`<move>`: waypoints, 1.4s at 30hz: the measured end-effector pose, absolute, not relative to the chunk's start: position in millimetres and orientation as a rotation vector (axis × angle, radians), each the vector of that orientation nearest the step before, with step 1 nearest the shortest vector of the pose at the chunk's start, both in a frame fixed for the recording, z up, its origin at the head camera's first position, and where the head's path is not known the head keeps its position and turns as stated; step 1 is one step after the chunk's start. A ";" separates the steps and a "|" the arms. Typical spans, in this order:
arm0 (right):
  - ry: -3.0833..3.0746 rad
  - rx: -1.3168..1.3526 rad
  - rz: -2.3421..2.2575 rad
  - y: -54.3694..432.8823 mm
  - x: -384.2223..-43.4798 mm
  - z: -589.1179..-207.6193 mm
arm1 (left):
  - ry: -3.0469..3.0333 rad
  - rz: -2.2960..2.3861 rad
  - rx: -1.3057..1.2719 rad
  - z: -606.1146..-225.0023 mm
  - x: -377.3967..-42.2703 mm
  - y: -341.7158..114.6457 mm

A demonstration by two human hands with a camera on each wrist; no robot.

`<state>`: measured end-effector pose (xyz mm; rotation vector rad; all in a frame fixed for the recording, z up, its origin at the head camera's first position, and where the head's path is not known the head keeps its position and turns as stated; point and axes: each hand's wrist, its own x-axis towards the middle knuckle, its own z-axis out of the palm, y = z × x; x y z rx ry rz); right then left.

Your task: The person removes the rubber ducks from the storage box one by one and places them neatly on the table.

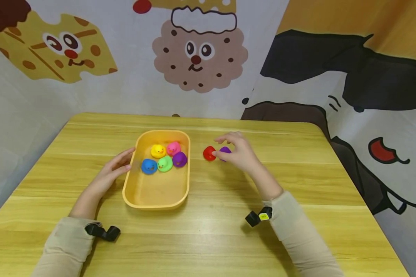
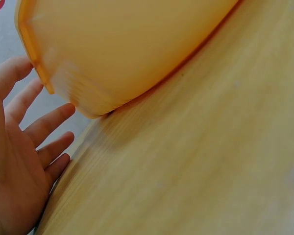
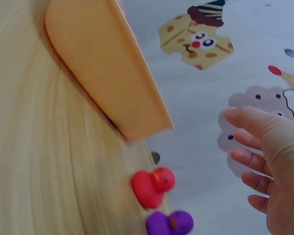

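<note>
An orange tub (image 1: 156,192) stands on the table with a yellow duck (image 1: 158,151), a pink duck (image 1: 173,148), a blue duck (image 1: 149,166), a green duck (image 1: 165,164) and a purple duck (image 1: 179,159) inside. My left hand (image 1: 112,169) touches the tub's left side with its fingers spread and fairly straight. To the right of the tub, a red rubber duck (image 3: 152,187) and a second purple duck (image 3: 169,223) sit side by side on the table. Over these two hovers my right hand (image 1: 238,152), thumb and fingers apart, nothing between them.
The wooden table (image 1: 208,238) reaches back to a wall cloth (image 1: 131,96) printed with cartoon figures. Each wrist carries a black camera strap, the left one (image 1: 102,232) near the tub's front left corner.
</note>
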<state>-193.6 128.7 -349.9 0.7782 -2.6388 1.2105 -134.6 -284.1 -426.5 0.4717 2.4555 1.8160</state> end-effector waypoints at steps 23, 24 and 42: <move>-2.724 0.795 0.928 56.5 -172.7 -352.6 | 2.466 1.787 0.448 -425.7 -132.7 -284.6; -2.735 0.792 0.908 53.8 -172.4 -353.4 | 2.467 1.784 0.448 -425.6 -132.6 -284.7; -2.898 0.710 0.604 21.6 -174.4 -365.2 | 2.457 1.788 0.455 -425.0 -133.4 -284.2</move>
